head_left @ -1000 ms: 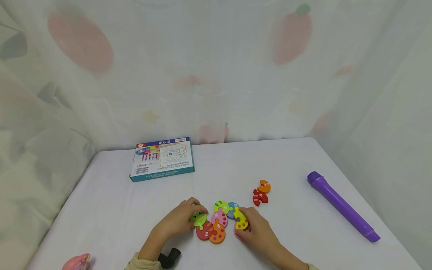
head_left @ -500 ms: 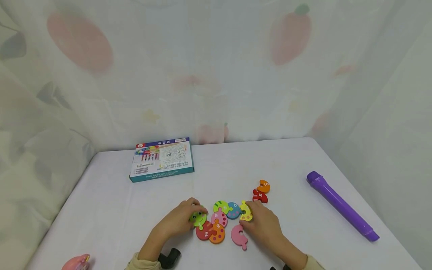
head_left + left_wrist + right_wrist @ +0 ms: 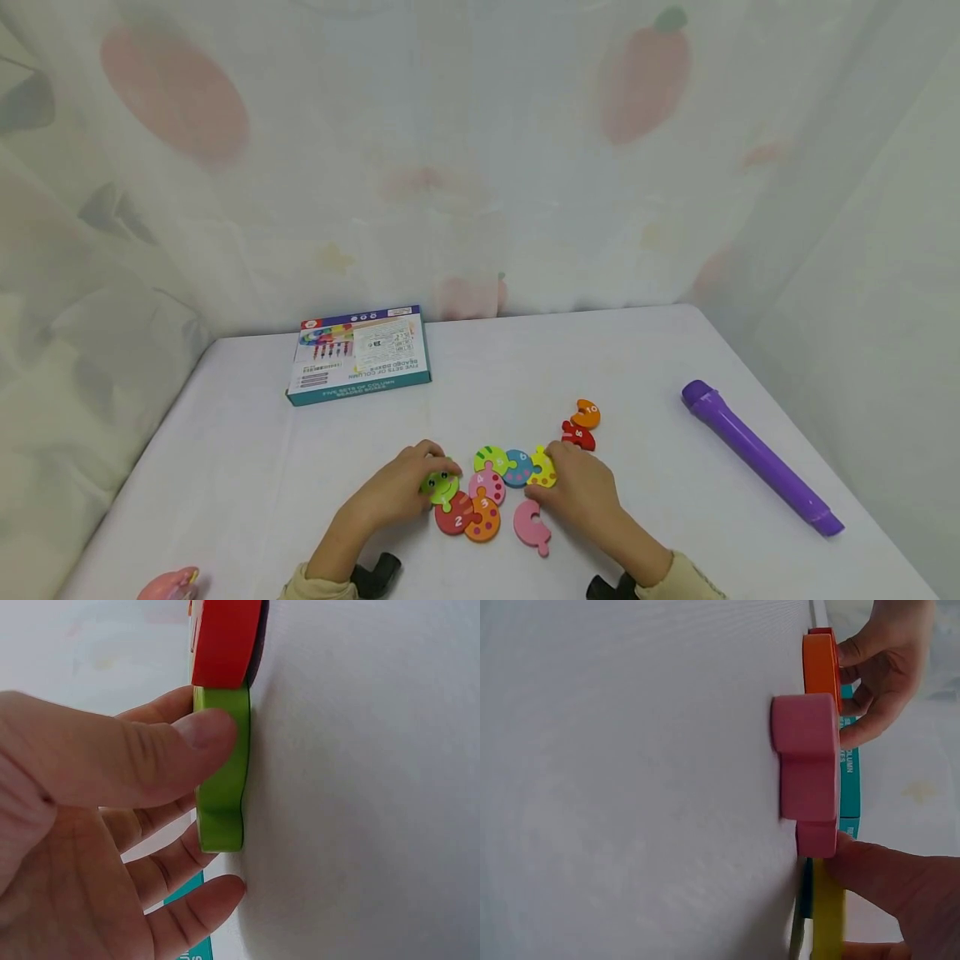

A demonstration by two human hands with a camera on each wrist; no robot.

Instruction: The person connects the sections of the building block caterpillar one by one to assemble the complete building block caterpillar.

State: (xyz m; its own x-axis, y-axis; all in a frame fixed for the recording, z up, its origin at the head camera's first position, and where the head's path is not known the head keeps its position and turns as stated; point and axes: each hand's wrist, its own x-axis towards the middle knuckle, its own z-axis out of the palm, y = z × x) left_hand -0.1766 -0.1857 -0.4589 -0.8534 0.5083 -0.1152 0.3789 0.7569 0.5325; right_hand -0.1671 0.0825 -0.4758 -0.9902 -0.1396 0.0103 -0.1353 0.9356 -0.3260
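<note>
In the head view my left hand [image 3: 401, 485] grips the green caterpillar-head puzzle piece [image 3: 442, 485], thumb on its near edge. From it runs a joined chain: red 2 [image 3: 453, 515], orange 3 [image 3: 484, 522], pink 4 [image 3: 487, 485], green 5 [image 3: 491, 458] and blue 6 [image 3: 518, 471] pieces. My right hand [image 3: 581, 490] pinches a yellow spotted puzzle piece [image 3: 542, 469] against the blue piece's right side. The right wrist view shows the yellow piece [image 3: 829, 915] slightly raised off the table. A loose pink puzzle piece [image 3: 531, 527] lies just below the right hand.
Beyond the right hand lie a red 8 piece [image 3: 578, 435] and an orange 10 piece [image 3: 587, 414]. A flat box [image 3: 360, 354] rests at the back left, a purple toy microphone [image 3: 761, 457] on the right. A pink object [image 3: 168, 583] is at the front left edge.
The right hand has let go of the pink piece, leaving it on the table, and brought the yellow piece against the blue one. The left hand stays on the green head.
</note>
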